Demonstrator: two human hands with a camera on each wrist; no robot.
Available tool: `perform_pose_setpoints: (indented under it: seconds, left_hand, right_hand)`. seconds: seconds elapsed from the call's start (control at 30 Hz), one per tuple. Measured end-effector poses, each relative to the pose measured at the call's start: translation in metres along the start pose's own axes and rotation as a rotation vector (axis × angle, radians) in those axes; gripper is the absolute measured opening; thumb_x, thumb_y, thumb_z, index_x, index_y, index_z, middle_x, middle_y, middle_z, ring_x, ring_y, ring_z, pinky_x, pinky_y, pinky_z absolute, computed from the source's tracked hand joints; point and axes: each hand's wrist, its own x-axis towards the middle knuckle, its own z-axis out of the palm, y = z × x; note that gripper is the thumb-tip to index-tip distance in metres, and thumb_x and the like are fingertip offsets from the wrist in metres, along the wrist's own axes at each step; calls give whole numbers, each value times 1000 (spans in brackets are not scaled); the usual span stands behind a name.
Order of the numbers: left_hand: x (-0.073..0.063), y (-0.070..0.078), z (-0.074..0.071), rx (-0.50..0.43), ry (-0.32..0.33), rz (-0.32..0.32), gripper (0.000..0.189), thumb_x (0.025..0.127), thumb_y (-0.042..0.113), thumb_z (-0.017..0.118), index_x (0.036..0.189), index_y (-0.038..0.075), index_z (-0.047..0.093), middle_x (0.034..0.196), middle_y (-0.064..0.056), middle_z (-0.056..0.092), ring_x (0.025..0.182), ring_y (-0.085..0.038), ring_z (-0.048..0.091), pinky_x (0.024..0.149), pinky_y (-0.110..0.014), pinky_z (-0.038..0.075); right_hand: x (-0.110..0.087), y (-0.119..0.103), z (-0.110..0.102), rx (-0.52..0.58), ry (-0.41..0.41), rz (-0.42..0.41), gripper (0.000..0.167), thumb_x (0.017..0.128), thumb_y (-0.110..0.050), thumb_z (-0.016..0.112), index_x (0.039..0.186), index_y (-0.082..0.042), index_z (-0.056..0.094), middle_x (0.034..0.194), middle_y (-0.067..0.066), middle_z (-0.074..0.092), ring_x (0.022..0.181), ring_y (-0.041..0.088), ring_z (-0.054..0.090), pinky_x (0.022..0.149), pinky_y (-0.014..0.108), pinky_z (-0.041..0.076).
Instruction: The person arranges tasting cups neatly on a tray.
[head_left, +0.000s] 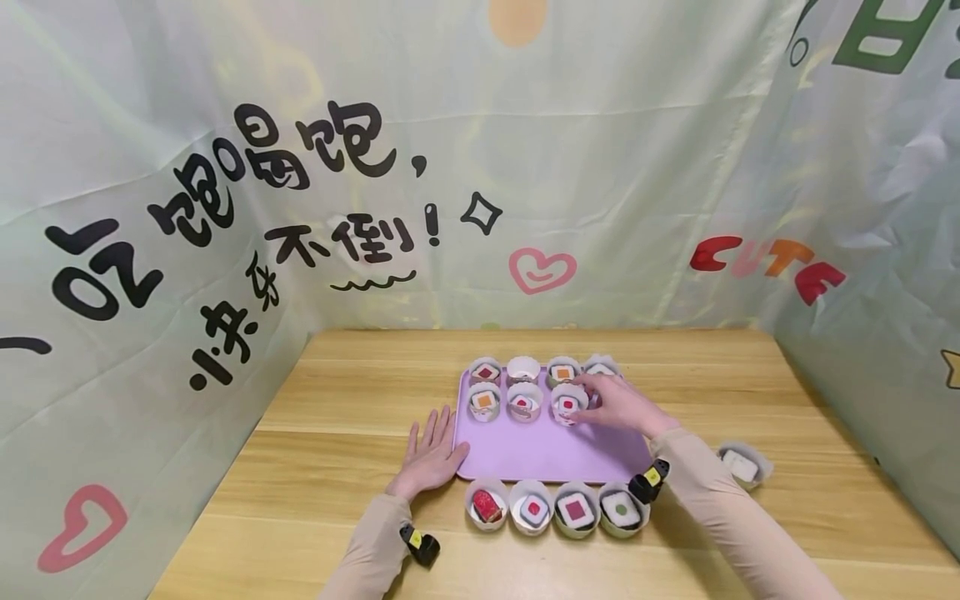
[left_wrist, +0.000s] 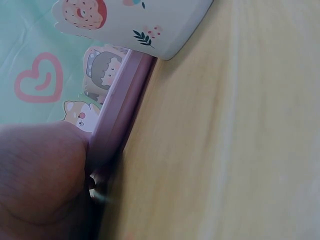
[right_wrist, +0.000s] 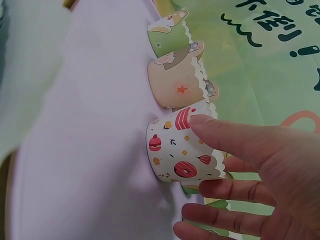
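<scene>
In the head view, a purple tray (head_left: 551,454) lies on a wooden table, with two rows of paper baking cups toward its back. My right hand (head_left: 618,404) reaches over the tray and grips a white patterned baking cup (right_wrist: 175,147) in the second row, thumb on its near side and fingers round the far side. Inside this cup sits a white square piece (head_left: 567,404) with a red centre. My left hand (head_left: 429,458) lies with spread, straight fingers at the tray's left edge, thumb by the rim. In the left wrist view, part of that hand borders the tray rim (left_wrist: 107,120).
Several filled baking cups line up on the table before the tray, from a cup with a red piece (head_left: 487,505) to a cup with a green-centred piece (head_left: 622,508). Another cup (head_left: 742,465) stands beyond my right forearm. A printed cloth (head_left: 450,292) hangs behind the table.
</scene>
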Motion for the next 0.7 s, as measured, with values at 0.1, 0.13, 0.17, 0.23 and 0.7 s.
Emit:
perform_pose_setpoints:
  seconds: [0.1, 0.13, 0.17, 0.23, 0.7]
  left_hand:
    - [0, 0, 0, -4, -2, -2, 68, 108, 43, 33, 160, 2, 18, 171, -13, 6, 159, -34, 0, 126, -57, -9]
    - [0, 0, -1, -5, -3, -4, 68, 108, 43, 33, 160, 2, 18, 171, -12, 5, 159, -34, 0, 126, -57, -10]
    - [0, 1, -1, -7, -5, -5, 68, 108, 43, 33, 160, 3, 18, 171, -12, 5, 159, -34, 0, 126, -57, -10]
    - [0, 1, -1, -7, -5, -5, 68, 108, 44, 33, 160, 3, 18, 171, -12, 5, 159, -34, 0, 126, -57, -10]
    - [1, 0, 0, 8, -7, -7, 68, 108, 43, 32, 160, 3, 18, 171, -12, 5, 159, -34, 0, 127, -57, -9]
  right_hand:
    - [0, 0, 0, 9, -2, 4, 66, 81, -30, 84, 133, 2, 59, 96, 8, 68, 78, 12, 59, 74, 35, 54]
    - [1, 0, 1, 10, -2, 3, 66, 81, -29, 84, 133, 2, 59, 96, 8, 68, 79, 12, 60, 74, 34, 54]
    - [1, 0, 1, 11, -2, 2, 65, 81, -29, 83, 133, 2, 59, 96, 8, 68, 79, 13, 60, 74, 35, 54]
    - [2, 1, 1, 10, -2, 0, 65, 81, -29, 83, 133, 2, 59, 96, 8, 68, 80, 13, 61, 74, 35, 54]
    - [2, 2, 1, -2, 12, -16, 66, 80, -30, 84, 132, 2, 60, 97, 8, 68, 83, 16, 61, 78, 39, 54]
